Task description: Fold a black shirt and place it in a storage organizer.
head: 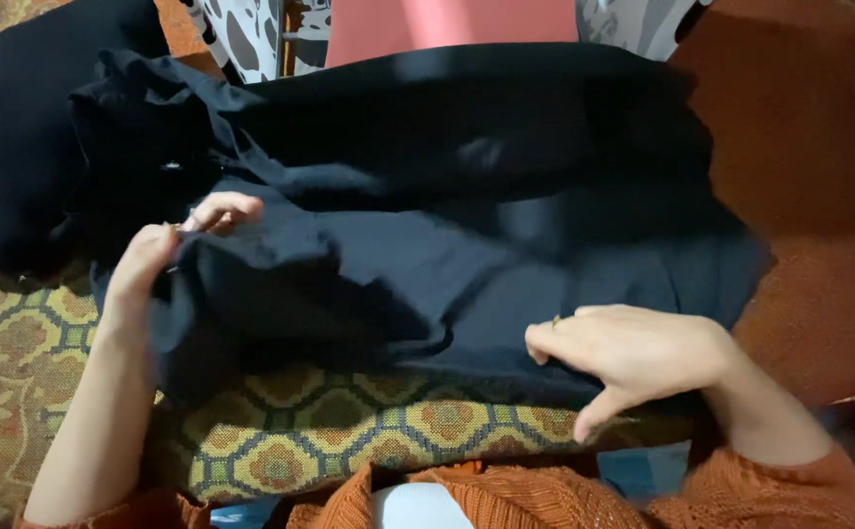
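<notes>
Black garment [427, 245] spread across the middle, over a patterned cushion [349, 436] at 6 o'clock. Left hand [168, 260] at 9 o'clock, fingers closed on a bunched edge of the cloth, pinching it up. Right hand [633, 353] at 4 o'clock, pressed flat on the fabric's near edge, fingers curled loosely, thumb pointing down (ring on one finger). Pink sheet [447, 24] at 12 o'clock, just beyond the garment. Orange knitted sleeves [770, 490] low at 5 o'clock.
</notes>
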